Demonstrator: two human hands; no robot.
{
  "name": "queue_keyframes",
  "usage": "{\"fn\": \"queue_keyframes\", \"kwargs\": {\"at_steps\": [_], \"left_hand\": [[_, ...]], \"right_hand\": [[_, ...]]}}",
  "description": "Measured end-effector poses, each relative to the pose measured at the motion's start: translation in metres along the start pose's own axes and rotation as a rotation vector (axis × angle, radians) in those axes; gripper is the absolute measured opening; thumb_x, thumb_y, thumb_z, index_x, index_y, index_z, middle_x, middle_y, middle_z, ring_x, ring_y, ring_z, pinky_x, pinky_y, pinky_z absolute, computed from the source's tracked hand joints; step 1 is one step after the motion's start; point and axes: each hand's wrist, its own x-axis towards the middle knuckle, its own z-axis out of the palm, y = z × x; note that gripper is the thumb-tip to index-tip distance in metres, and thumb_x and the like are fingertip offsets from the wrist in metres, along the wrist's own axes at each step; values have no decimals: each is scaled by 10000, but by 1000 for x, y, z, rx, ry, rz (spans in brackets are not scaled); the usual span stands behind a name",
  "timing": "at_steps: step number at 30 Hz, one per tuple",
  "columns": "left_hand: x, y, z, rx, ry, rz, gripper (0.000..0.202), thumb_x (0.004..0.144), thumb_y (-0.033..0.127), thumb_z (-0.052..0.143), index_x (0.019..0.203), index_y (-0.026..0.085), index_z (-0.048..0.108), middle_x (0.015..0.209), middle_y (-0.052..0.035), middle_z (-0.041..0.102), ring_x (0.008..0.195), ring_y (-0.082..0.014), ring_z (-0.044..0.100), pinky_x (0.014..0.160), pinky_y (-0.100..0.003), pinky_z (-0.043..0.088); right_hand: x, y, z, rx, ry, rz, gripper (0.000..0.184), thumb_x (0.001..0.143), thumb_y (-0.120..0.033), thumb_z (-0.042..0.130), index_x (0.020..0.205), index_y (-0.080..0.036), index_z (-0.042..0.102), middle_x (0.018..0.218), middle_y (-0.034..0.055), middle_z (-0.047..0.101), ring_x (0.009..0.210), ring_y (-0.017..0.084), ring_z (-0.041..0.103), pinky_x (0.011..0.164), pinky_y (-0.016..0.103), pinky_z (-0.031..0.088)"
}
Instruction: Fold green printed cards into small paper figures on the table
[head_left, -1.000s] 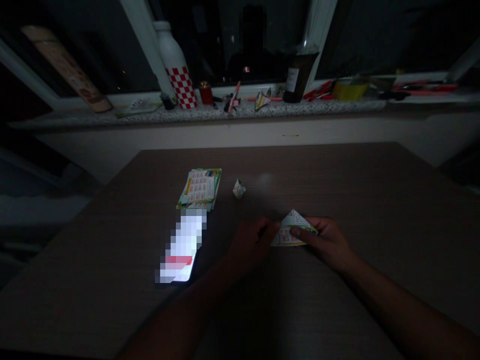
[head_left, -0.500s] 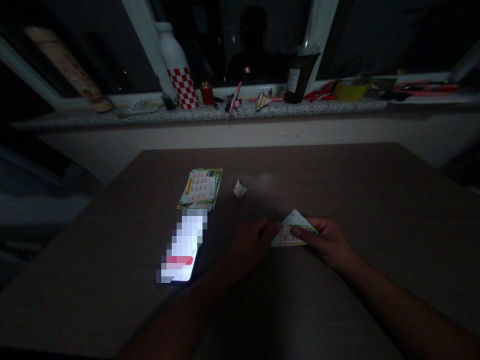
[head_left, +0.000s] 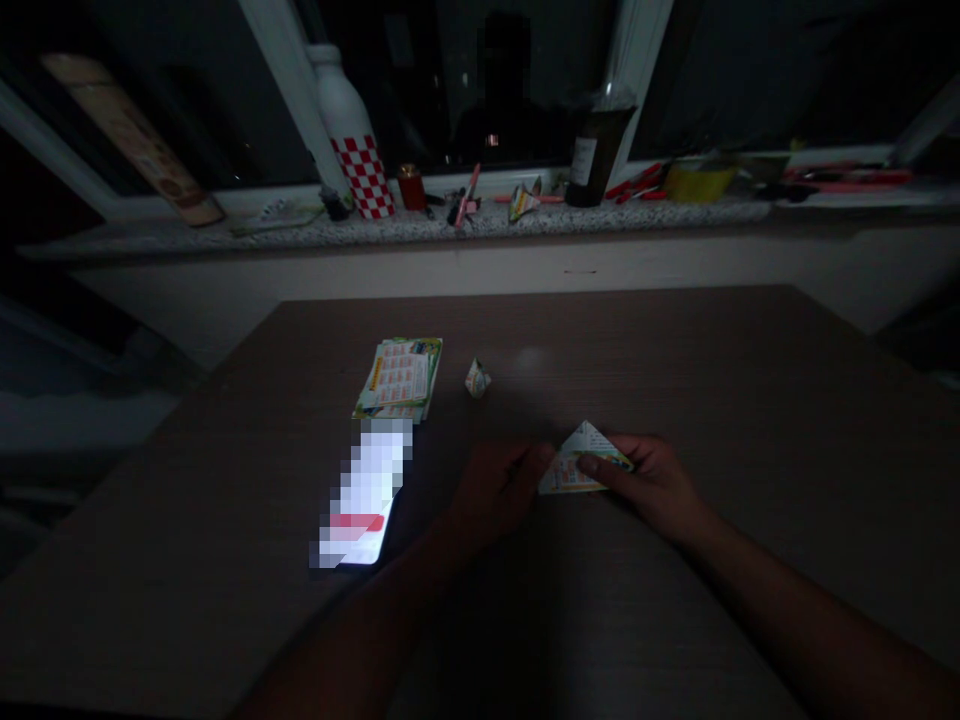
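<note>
A folded triangle of printed paper (head_left: 576, 450) lies on the dark wooden table (head_left: 675, 340) between my two hands. My right hand (head_left: 651, 482) pinches its right side, thumb on top. On the paper's left edge my left hand (head_left: 496, 488) rests with its fingers curled against the fold. A stack of printed paper sheets (head_left: 399, 379) lies to the upper left, and a small folded paper piece (head_left: 477, 378) sits beside it. A lit phone (head_left: 363, 494) lies just left of my left hand.
The room is dark. Behind the table a stone windowsill (head_left: 420, 226) carries a white bottle with red checks (head_left: 351, 134), a dark glass bottle (head_left: 592, 152), a small red can (head_left: 409, 186), pens and other small things.
Both hands and the folded paper have stayed almost still; the left fingers have shifted slightly along the paper's left edge.
</note>
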Motion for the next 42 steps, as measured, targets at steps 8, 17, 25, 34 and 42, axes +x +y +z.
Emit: {"fn": "queue_keyframes", "kwargs": {"at_steps": [8, 17, 25, 34, 42], "left_hand": [[1, -4, 2, -33, 71, -61, 370, 877, 438, 465, 808, 145, 680, 652, 14, 601, 611, -113, 519, 560, -209, 364], [1, -5, 2, -65, 123, -107, 376, 869, 446, 471, 802, 137, 675, 658, 10, 598, 622, -121, 526, 553, -208, 374], [1, -8, 4, -153, 141, -166, 385, 868, 478, 461, 808, 142, 638, 668, 9, 586, 624, -127, 531, 546, -216, 386], [4, -12, 7, -411, 69, -238, 388, 856, 511, 471, 748, 148, 557, 630, 25, 543, 538, -92, 492, 486, -200, 381], [4, -13, 11, -495, -216, -266, 428, 856, 533, 446, 771, 134, 573, 629, 9, 550, 531, -98, 495, 505, -212, 382]], "right_hand": [[3, 5, 0, -93, 100, -172, 359, 733, -377, 710, 1039, -206, 632, 916, 53, 715, 811, 183, 664, 720, 279, 528], [5, 6, -7, -282, 338, -262, 312, 751, -491, 645, 682, -186, 651, 637, 26, 644, 600, 156, 568, 578, 260, 463], [3, 6, -6, -206, 256, -184, 391, 740, -533, 641, 590, -176, 592, 532, -13, 540, 496, 112, 464, 488, 234, 371], [6, 11, -7, -87, 192, -240, 286, 752, -471, 663, 870, -210, 674, 797, 42, 697, 719, 182, 635, 649, 280, 503], [3, 7, -6, -221, 22, -425, 251, 745, -355, 700, 967, -240, 671, 1087, 94, 649, 976, 244, 622, 792, 351, 515]]}}
